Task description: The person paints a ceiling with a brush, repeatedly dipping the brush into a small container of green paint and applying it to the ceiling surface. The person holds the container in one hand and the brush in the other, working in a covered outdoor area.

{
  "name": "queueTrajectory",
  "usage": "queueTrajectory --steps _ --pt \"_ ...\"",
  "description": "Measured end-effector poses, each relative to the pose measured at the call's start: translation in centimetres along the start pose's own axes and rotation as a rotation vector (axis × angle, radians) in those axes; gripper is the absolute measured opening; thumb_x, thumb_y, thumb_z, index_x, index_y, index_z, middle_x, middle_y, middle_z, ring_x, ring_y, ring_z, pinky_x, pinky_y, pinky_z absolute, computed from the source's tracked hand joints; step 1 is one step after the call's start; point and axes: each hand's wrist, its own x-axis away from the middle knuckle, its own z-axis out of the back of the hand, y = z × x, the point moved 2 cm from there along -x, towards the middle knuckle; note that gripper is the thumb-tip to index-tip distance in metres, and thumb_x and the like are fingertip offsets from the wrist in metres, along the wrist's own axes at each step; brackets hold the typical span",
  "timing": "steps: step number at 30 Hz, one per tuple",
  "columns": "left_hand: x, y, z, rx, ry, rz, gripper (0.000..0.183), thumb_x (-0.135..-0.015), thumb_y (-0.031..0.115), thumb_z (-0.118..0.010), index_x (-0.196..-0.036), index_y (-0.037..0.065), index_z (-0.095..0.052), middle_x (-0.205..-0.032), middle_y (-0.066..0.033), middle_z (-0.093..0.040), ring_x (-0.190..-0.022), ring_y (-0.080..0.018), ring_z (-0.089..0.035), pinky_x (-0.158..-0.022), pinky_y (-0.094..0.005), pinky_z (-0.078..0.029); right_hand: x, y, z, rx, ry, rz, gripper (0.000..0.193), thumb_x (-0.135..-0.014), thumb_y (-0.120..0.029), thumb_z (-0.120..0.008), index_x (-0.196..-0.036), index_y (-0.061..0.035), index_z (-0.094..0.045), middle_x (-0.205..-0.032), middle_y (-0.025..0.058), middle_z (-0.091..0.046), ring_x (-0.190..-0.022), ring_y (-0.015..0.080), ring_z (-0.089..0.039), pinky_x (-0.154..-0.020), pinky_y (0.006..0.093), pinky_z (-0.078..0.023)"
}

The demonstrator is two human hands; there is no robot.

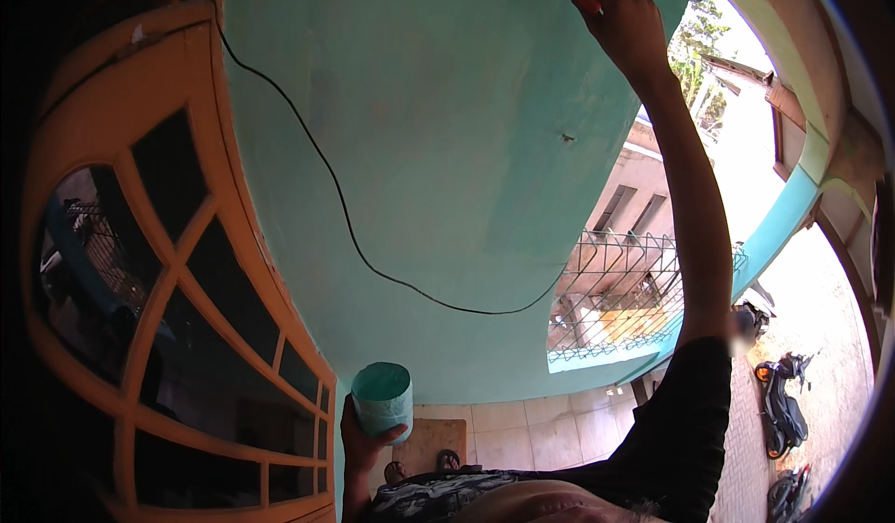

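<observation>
My left hand (pixel 365 444) is wrapped around a teal, paint-smeared cup-like container (pixel 384 413), held upright at waist height near the wall's foot. Its inside shows the same teal, but how full it is I cannot tell. Stretched high up, my right hand (pixel 620 20) is closed on a tool with a red handle (pixel 585 1); its working end lies beyond the top edge of the picture. The teal-green wall (pixel 419 150) fills the middle, with darker, damp-looking patches toward its right side.
A black cable (pixel 345 208) hangs in a loop across the wall. An orange-framed glass door (pixel 172 271) stands at the left. To the right, a wire grille (pixel 615 290) covers an opening. A brown mat (pixel 429 448) lies under my feet; motorbikes (pixel 781 406) stand outside.
</observation>
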Motion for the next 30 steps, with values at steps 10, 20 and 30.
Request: queueTrajectory --steps 10,20,30 --pt "0.3 0.2 0.2 -0.029 0.0 -0.018 0.089 -0.06 0.033 -0.096 -0.131 0.004 -0.051 -0.118 -0.0142 -0.065 -0.108 -0.0299 -0.066 -0.091 -0.0443 -0.054 10.2 -8.6 1.0 -0.282 -0.331 -0.02 0.028 -0.09 -0.018 -0.075 -0.118 -0.0126 -0.072 -0.114 0.0066 -0.075 -0.1 0.026 -0.073 -0.082 0.0371 -0.061" --pt "0.0 1.0 0.1 -0.039 -0.011 -0.036 0.088 -0.059 0.033 -0.096 -0.13 0.004 -0.052 -0.119 -0.0138 -0.065 -0.109 -0.0291 -0.065 -0.092 -0.044 -0.054 -1.2 1.3 -2.5 -0.726 -0.616 -0.194 0.018 -0.095 -0.014 -0.07 -0.108 -0.003 -0.072 -0.1 0.0084 -0.075 -0.091 0.0208 -0.071 -0.078 0.0356 -0.058" --pt "0.9 1.7 1.3 -0.083 0.093 -0.067 0.087 -0.058 0.033 -0.097 -0.128 0.004 -0.053 -0.115 -0.0135 -0.065 -0.106 -0.0285 -0.066 -0.091 -0.0436 -0.054 -2.6 -3.8 2.2 -0.159 -0.247 -0.022 0.015 -0.097 -0.015 -0.067 -0.103 -0.003 -0.074 -0.103 0.0111 -0.076 -0.09 0.023 -0.074 -0.079 0.0364 -0.061"
